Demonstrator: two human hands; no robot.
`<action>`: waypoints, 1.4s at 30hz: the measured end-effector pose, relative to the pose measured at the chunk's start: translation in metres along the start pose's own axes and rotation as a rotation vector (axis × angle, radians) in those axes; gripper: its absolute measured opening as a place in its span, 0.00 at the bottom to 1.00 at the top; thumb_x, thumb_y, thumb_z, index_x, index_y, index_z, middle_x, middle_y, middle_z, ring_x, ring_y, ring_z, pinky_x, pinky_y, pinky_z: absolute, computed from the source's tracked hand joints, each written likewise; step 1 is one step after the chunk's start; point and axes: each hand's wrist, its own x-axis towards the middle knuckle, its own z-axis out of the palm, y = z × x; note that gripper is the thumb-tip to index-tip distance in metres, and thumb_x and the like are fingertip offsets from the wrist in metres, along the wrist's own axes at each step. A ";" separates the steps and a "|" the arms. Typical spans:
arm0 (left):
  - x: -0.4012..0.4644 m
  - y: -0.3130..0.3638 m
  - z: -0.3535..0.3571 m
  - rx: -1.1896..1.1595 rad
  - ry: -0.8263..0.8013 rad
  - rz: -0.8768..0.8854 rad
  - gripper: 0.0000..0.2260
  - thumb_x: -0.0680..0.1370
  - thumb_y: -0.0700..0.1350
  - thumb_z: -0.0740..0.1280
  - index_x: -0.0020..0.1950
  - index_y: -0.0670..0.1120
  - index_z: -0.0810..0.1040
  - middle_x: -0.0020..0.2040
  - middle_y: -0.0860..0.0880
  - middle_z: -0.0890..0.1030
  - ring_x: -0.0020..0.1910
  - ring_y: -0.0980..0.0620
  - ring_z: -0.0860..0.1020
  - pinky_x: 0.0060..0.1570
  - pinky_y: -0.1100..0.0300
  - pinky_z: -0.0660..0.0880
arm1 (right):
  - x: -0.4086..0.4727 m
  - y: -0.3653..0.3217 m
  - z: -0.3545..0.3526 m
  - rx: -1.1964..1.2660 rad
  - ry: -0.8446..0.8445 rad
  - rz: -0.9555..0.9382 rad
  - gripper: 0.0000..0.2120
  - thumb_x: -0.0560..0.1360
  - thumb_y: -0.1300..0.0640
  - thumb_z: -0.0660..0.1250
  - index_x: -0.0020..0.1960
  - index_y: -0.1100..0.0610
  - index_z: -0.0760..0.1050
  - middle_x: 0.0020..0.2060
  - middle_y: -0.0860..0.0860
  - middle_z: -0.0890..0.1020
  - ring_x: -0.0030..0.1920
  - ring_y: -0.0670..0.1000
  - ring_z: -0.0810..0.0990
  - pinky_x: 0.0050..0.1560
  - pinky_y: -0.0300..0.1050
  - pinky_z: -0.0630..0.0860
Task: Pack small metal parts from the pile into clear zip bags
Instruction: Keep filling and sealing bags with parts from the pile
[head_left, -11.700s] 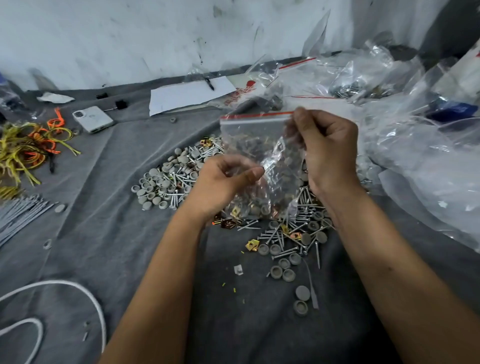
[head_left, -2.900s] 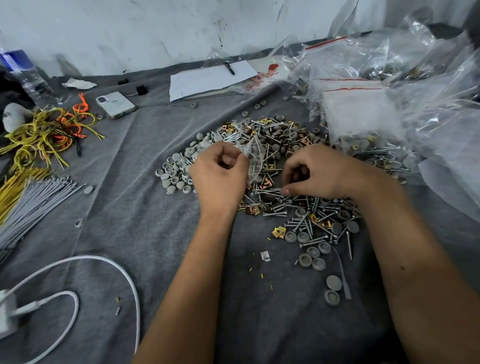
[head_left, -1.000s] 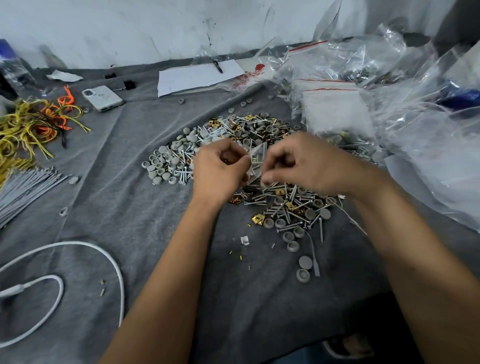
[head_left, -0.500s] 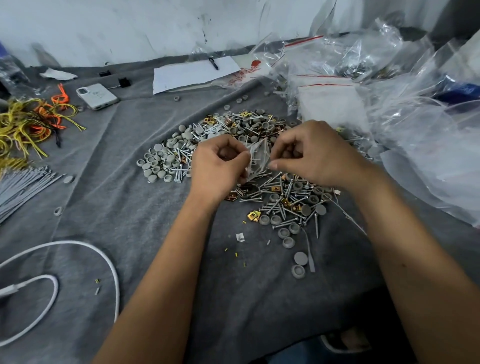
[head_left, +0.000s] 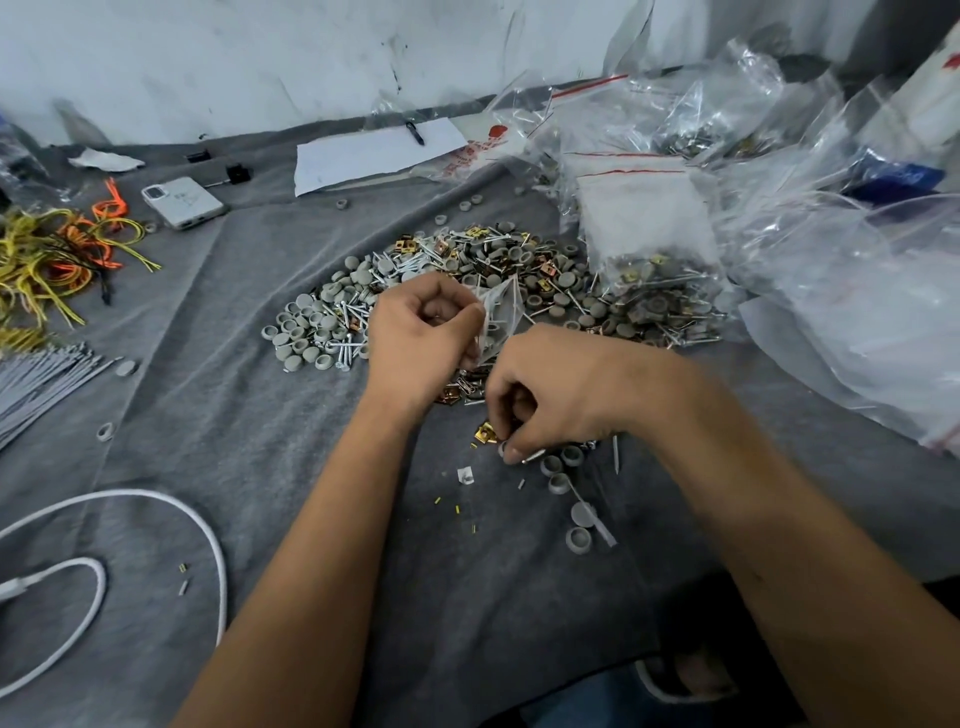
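- The left hand (head_left: 421, 338) pinches a small clear zip bag (head_left: 500, 317) between thumb and curled fingers, holding the crinkled film upright just above the pile (head_left: 467, 275).
- The right hand (head_left: 561, 387) is down at the near edge of the pile, fingers curled, pinching a slim silver screw (head_left: 535, 456) at its fingertips, right against the cloth.
- The pile spreads over the middle of a grey knitted cloth (head_left: 208, 415): round grey caps, thin silver screws and shiny brass-coloured square clips, all tangled together.
- A few grey caps (head_left: 563, 470) have rolled loose toward the near edge, some showing hollow undersides.
- A filled zip bag (head_left: 649, 249) with a red seal line lies at the pile's right side, its lower half heavy with the same caps and screws.
- More crumpled clear plastic bags (head_left: 831, 234) heap up along the right edge of the cloth.
- Toward the far edge lies a flat white sheet of paper (head_left: 374, 153) with a dark pen (head_left: 415, 133) on it.
- A white phone (head_left: 183, 201) lies toward the far left, beside a tangle of yellow and orange wires (head_left: 57, 254).
- A bundle of straight grey ties (head_left: 36, 384) fans out at the left edge.
- A smooth white cable (head_left: 156, 509) loops across the near left corner.
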 end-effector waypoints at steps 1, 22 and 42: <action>0.000 0.000 0.000 0.004 0.000 0.001 0.03 0.71 0.37 0.71 0.39 0.44 0.81 0.25 0.47 0.78 0.22 0.50 0.76 0.25 0.61 0.72 | 0.002 -0.002 0.001 -0.014 -0.007 0.004 0.07 0.69 0.50 0.81 0.41 0.50 0.85 0.28 0.42 0.80 0.30 0.39 0.78 0.32 0.34 0.69; 0.000 0.001 -0.003 -0.018 -0.016 -0.034 0.04 0.73 0.34 0.71 0.40 0.42 0.80 0.26 0.47 0.78 0.22 0.51 0.76 0.25 0.61 0.73 | 0.001 0.039 -0.009 0.286 0.692 0.009 0.08 0.70 0.59 0.81 0.40 0.49 0.83 0.30 0.44 0.79 0.31 0.39 0.74 0.33 0.30 0.70; -0.002 0.001 0.000 0.013 -0.016 -0.032 0.06 0.74 0.32 0.70 0.40 0.41 0.80 0.26 0.45 0.77 0.21 0.51 0.75 0.24 0.62 0.71 | -0.008 0.018 -0.006 0.112 0.010 0.039 0.04 0.72 0.53 0.79 0.42 0.47 0.85 0.31 0.43 0.81 0.32 0.42 0.78 0.37 0.40 0.73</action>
